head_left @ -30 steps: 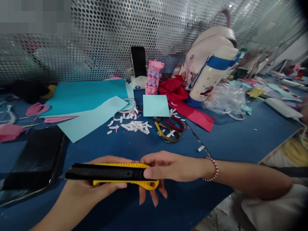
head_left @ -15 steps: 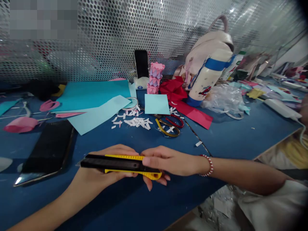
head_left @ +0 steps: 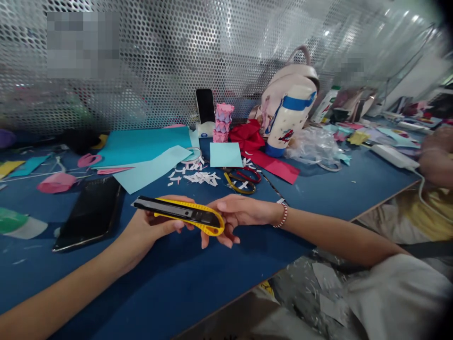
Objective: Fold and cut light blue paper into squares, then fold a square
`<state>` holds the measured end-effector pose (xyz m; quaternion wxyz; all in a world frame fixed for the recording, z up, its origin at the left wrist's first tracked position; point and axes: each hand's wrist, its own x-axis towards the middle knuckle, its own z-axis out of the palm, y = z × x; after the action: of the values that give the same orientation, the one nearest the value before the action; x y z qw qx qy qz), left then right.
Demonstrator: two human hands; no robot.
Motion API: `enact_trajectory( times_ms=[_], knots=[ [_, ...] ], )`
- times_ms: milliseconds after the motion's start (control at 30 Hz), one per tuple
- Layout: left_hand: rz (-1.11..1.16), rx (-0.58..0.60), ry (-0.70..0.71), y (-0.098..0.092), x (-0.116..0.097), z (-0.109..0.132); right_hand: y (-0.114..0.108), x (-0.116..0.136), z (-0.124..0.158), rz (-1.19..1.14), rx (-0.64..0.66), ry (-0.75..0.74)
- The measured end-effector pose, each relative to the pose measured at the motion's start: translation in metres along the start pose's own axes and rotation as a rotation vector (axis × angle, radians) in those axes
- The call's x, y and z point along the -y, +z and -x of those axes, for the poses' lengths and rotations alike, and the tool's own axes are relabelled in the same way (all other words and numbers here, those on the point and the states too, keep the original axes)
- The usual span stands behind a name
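Observation:
A yellow and black box cutter [head_left: 184, 212] lies level across both hands, its blade end to the left. My left hand [head_left: 152, 226] is closed around its front half, the thumb below it. At the rounded yellow end is my right hand [head_left: 230, 217], its fingers curled behind and under the handle and its thumb lifted off the slider. Beyond the hands, white paper scraps [head_left: 201, 177] lie beside yellow-handled scissors [head_left: 240, 185] and red-handled scissors [head_left: 253, 175]. A square light-blue paper [head_left: 226, 155] partly covers the scissors.
A dark tablet [head_left: 90, 212] lies left, near teal sheets [head_left: 148, 141]. Behind stand a phone [head_left: 205, 106], a pink paper tower [head_left: 222, 123], a bottle [head_left: 290, 120] and a backpack [head_left: 283, 82]. Another person's arm [head_left: 439, 156] shows at the right edge.
My right thumb has come off the cutter's slider. The cutter has tilted, its handle end lower and more of its yellow end showing. The view has shifted, bringing another person's arm in at right.

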<state>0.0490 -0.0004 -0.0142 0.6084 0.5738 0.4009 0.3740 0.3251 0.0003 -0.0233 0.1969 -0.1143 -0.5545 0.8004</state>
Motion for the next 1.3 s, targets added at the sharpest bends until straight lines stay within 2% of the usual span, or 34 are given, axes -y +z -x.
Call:
enact_trajectory(
  times_ms=[133,333,533,700,867,1100,1300],
  knots=[
    [0.133,0.012,-0.074,-0.001,0.000,0.005,0.003,0.000,0.000,-0.027,0.062,-0.037],
    [0.287,0.077,-0.184,0.008,0.002,0.014,0.008,0.004,0.000,-0.062,0.149,-0.070],
    [0.312,0.104,-0.269,0.003,0.009,0.017,0.010,0.007,0.001,-0.061,0.239,-0.119],
    [0.289,0.113,-0.271,-0.001,0.010,0.017,0.011,0.008,0.000,-0.073,0.242,-0.122],
    [0.235,0.099,-0.199,0.003,0.008,0.017,0.010,0.006,0.000,-0.071,0.225,-0.143],
    [0.043,0.026,0.013,-0.001,0.005,0.011,0.011,0.001,0.002,0.029,-0.007,-0.078],
    [-0.113,-0.020,0.152,0.002,0.001,0.010,0.010,0.000,-0.001,0.072,0.003,-0.067]
  ],
)
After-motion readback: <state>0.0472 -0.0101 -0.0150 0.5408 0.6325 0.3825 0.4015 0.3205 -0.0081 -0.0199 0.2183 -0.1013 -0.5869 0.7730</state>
